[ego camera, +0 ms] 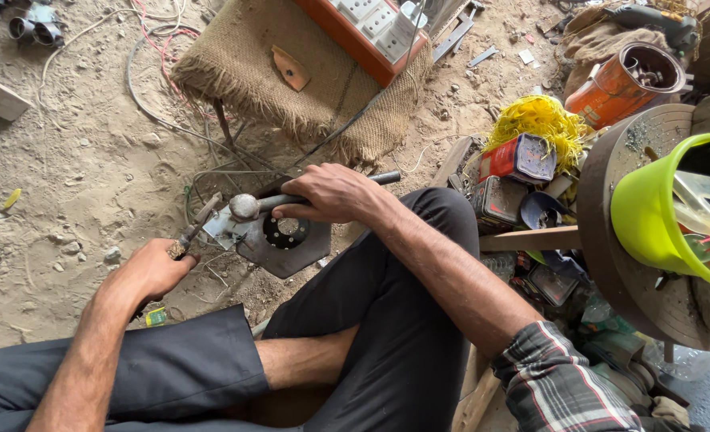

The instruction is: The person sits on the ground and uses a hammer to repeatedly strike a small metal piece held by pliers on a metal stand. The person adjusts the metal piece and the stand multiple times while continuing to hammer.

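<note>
My right hand (332, 194) grips the handle of a metal hammer (247, 206), whose round head rests over a small shiny metal sheet piece (225, 226). My left hand (153, 268) holds pliers (193, 230) whose jaws clamp that sheet piece. Beneath lies a dark hexagonal steel plate (283, 246) with a round hole, sitting on sandy ground. I sit cross-legged in dark trousers, knees framing the work.
A burlap-covered stool (291, 80) carries an orange switch board (371, 32). Wires (155, 104) trail across the dirt. At right are tins (519, 160), yellow string (543, 120), a round metal disc (611, 208), a lime plastic cup (659, 216) and an orange motor housing (627, 80).
</note>
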